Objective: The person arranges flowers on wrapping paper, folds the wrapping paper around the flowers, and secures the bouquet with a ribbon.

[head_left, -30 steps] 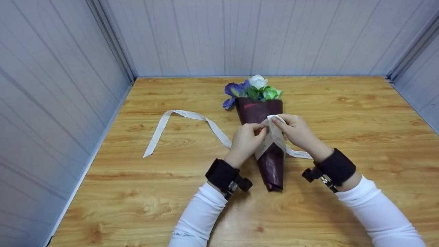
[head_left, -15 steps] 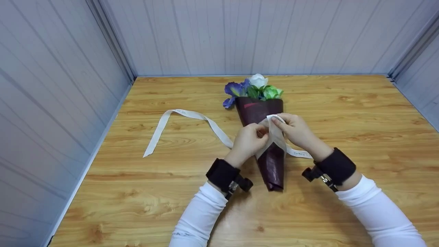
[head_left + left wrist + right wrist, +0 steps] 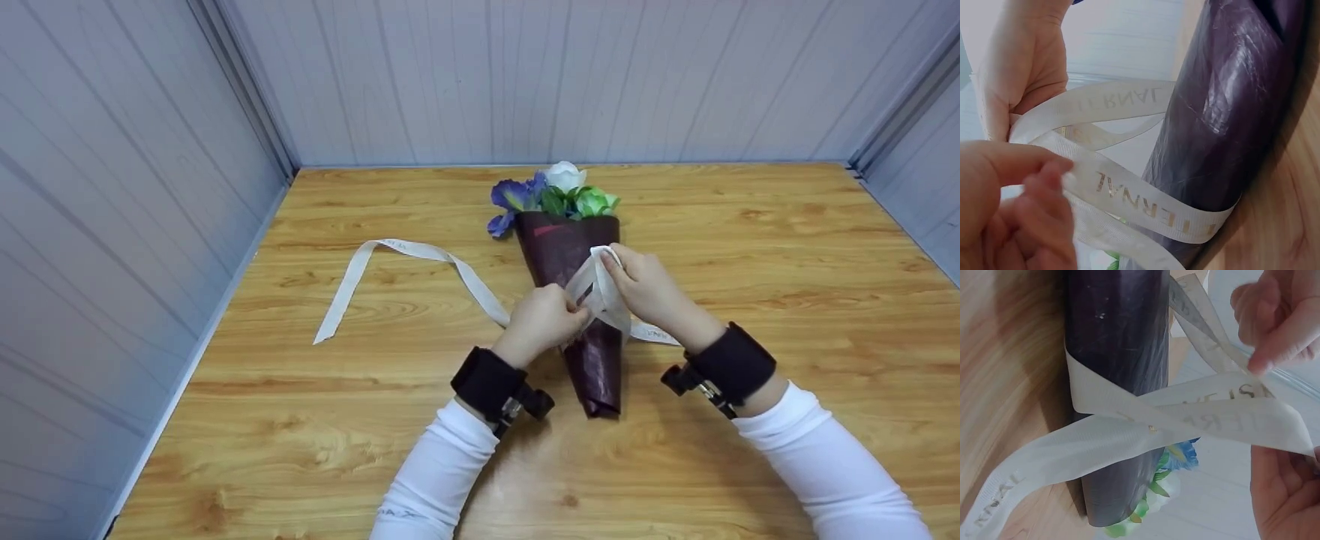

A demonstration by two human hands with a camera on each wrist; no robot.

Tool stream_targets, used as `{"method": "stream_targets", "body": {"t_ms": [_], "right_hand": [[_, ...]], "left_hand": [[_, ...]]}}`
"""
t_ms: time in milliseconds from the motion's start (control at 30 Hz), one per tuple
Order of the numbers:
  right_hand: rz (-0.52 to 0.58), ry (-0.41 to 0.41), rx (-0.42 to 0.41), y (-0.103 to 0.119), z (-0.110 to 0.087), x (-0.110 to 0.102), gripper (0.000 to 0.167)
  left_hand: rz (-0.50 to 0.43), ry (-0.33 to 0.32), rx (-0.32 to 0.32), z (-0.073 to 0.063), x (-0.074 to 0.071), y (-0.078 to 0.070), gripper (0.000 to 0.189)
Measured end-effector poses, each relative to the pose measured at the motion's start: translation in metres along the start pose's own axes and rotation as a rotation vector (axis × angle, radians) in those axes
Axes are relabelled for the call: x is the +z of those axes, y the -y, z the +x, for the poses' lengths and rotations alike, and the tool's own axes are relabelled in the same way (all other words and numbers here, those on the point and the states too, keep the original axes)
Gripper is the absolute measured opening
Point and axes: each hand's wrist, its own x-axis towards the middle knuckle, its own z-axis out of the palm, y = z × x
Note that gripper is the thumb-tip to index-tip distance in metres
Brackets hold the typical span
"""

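Note:
A bouquet in dark maroon wrapping (image 3: 551, 251) lies on the wooden table, its flowers pointing away from me. A white ribbon (image 3: 412, 251) with gold "ETERNAL" lettering passes round the wrapping at mid-length. Above the wrapping, my right hand (image 3: 651, 289) pinches a raised loop of it. My left hand (image 3: 541, 321) is left of the loop, fingers curled, its fingertips on the ribbon. In the left wrist view, the ribbon (image 3: 1129, 194) crosses the wrapping (image 3: 1224, 107) beside the left fingers (image 3: 1044, 160). In the right wrist view, ribbon strands (image 3: 1145, 413) cross over one another.
One long ribbon tail trails left across the wooden table (image 3: 300, 420); a shorter one lies right of the bouquet. Purple (image 3: 512, 196), white (image 3: 564, 176) and green-white flowers (image 3: 596, 201) stick out at the top. Pale panels (image 3: 450, 82) stand behind and at both sides.
My left hand has moved slightly down and right, drawing nearer to the lower wrapping. The loop in my right hand has shifted a little up and right and opened wider.

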Motion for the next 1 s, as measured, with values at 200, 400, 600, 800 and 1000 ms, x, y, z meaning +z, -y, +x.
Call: {"method": "stream_targets", "body": {"t_ms": [200,400,600,800,1000], "right_hand": [[0.007,0.036,-0.006,-0.002,-0.001,0.001,0.026],[0.026,0.061,0.026,-0.003,-0.002,0.001,0.026],[0.055,0.088,0.054,-0.003,-0.002,-0.001,0.027],[0.075,0.099,0.059,-0.004,-0.002,-0.004,0.029],[0.091,0.092,0.061,-0.008,-0.002,-0.006,0.028]], "left_hand": [[-0.109,0.280,-0.015,0.001,0.006,-0.001,0.028],[-0.206,0.280,-0.026,0.001,0.011,-0.003,0.016],[-0.302,0.158,0.045,0.005,0.014,0.002,0.014],[-0.434,0.076,0.081,0.007,0.013,0.004,0.019],[-0.453,0.033,0.079,0.008,0.008,0.005,0.029]]}}
